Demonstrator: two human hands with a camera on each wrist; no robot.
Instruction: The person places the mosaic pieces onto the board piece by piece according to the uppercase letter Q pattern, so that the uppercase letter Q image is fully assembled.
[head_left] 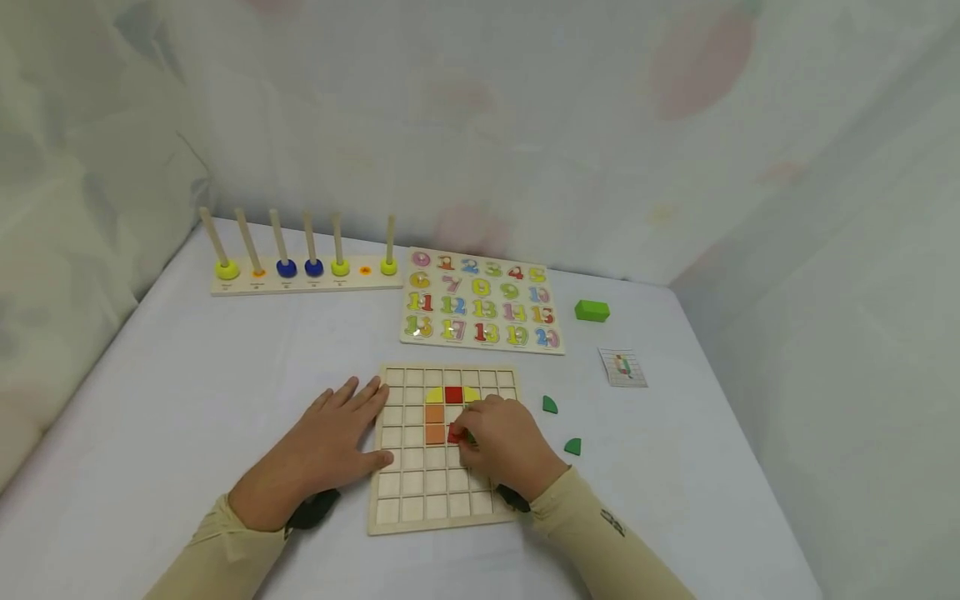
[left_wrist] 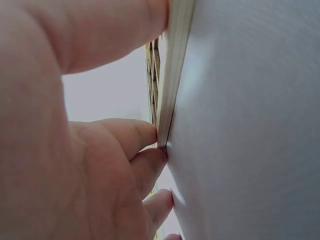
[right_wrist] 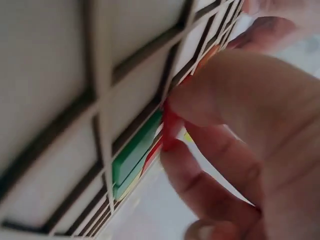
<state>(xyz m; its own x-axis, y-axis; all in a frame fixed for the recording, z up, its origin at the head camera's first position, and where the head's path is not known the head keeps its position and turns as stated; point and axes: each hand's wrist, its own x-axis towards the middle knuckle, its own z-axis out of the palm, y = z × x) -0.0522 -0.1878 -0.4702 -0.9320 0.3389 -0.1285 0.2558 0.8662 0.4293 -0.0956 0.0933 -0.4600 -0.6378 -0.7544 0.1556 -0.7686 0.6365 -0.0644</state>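
Note:
A wooden grid board [head_left: 411, 506] lies on the white table. My left hand [head_left: 328, 440] rests along its left side, fingers spread, thumb and fingertips touching the edge [left_wrist: 172, 65]. My right hand [head_left: 512, 442] pinches a small red tile [right_wrist: 172, 125] between thumb and finger, at a cell in the middle of the board. Left of that cell sit two orange tiles [head_left: 435, 423], one above the other. Above them, a red square tile [head_left: 453, 395] lies between two yellow quarter-round tiles [head_left: 434, 396]. Green tiles [right_wrist: 137, 155] sit to the right, partly hidden by my right hand.
Two green quarter-round tiles [head_left: 573, 447] lie right of the board. Beyond them are a printed pattern card [head_left: 624, 367] and a green block [head_left: 592, 311]. A number puzzle board [head_left: 483, 300] and a peg stand with rings [head_left: 307, 283] stand at the back.

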